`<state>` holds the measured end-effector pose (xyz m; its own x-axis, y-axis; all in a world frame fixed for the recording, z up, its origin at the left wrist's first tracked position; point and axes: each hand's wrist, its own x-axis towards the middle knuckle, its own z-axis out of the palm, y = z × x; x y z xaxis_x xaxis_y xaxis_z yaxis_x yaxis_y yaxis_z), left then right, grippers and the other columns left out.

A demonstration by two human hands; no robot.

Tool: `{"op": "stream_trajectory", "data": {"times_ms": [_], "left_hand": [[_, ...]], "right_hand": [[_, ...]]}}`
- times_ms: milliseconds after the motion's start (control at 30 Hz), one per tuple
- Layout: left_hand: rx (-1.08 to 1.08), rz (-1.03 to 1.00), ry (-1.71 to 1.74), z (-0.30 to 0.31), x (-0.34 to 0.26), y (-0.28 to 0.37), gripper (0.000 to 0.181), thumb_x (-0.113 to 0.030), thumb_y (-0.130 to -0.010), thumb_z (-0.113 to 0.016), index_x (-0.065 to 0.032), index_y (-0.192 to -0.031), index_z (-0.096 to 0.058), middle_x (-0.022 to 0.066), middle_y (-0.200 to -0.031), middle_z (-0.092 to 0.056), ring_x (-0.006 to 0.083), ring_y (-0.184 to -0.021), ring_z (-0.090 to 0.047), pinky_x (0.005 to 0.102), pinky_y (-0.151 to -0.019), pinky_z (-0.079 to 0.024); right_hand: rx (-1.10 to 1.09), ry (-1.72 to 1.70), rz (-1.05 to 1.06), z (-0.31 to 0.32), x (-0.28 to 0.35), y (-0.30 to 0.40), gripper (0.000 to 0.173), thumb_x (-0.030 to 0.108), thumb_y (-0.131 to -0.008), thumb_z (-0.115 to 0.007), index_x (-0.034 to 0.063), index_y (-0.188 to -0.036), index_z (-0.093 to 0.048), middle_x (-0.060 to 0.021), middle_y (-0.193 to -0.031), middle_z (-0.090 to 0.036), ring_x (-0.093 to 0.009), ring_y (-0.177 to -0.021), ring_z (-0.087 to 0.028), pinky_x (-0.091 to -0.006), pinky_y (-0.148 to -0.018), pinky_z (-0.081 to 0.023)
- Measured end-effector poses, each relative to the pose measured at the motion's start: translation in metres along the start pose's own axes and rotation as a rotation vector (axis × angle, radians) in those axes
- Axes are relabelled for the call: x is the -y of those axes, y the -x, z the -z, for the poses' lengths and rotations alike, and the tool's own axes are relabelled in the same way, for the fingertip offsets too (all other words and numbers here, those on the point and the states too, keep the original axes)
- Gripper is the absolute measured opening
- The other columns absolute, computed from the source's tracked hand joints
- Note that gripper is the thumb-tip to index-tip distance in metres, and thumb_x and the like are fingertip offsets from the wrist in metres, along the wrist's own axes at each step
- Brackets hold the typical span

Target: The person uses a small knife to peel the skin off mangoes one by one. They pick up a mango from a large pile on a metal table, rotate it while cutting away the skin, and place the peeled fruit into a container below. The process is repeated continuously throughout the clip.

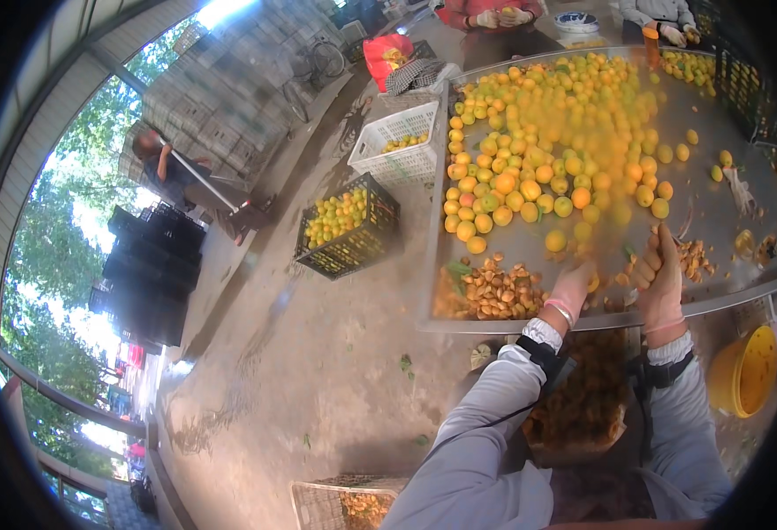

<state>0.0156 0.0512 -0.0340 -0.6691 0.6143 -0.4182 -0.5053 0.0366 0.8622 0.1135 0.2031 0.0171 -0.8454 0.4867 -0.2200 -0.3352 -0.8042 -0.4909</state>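
My left hand [572, 286], in a thin pinkish glove, is over the near edge of a metal-topped table [706, 192]. A yellow-orange apricot [593, 283] shows at its fingers, partly blurred by a smear on the lens. To its right, my right hand [660, 281] has curled fingers and a raised thumb; what lies inside them is hidden. Left of my hands is a heap of brown apricot stones [502, 290], with a smaller heap of stones [694, 258] on the right. Beyond them spreads a large pile of whole apricots [514, 175].
A black crate [378, 228] and a white crate [398, 165] of fruit stand left of the table. Under it is a container of brownish pieces [577, 397]; a yellow bucket [743, 374] is at right. Two people [494, 26] work opposite; another person [189, 179] carries a pole.
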Motion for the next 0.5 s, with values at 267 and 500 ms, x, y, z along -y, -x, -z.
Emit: {"op": "stream_trajectory", "data": {"times_ms": [267, 500], "left_hand": [[0.009, -0.533, -1.056, 0.028, 0.022, -0.008, 0.027, -0.011, -0.1, -0.05, -0.0043, -0.12, -0.068, 0.017, -0.119, -0.072, 0.0295, -0.101, -0.071, 0.0444, -0.08, -0.058], [0.294, -0.156, -0.549, -0.022, -0.017, 0.054, 0.026, -0.018, -0.1, -0.057, 0.0013, -0.112, -0.071, 0.0065, -0.105, -0.074, 0.0156, -0.093, -0.068, 0.0277, -0.086, -0.052]], "right_hand": [[-0.211, 0.089, 0.046, 0.006, -0.013, 0.001, 0.024, 0.035, -0.102, -0.063, 0.0138, -0.111, -0.067, -0.0025, -0.088, -0.065, -0.012, -0.08, -0.061, -0.0263, -0.057, -0.048], [-0.121, -0.026, -0.019, -0.018, 0.01, 0.008, 0.032, 0.034, -0.101, -0.06, 0.0204, -0.075, -0.047, 0.0079, -0.061, -0.036, -0.007, -0.048, -0.028, -0.028, -0.044, -0.02]]}}
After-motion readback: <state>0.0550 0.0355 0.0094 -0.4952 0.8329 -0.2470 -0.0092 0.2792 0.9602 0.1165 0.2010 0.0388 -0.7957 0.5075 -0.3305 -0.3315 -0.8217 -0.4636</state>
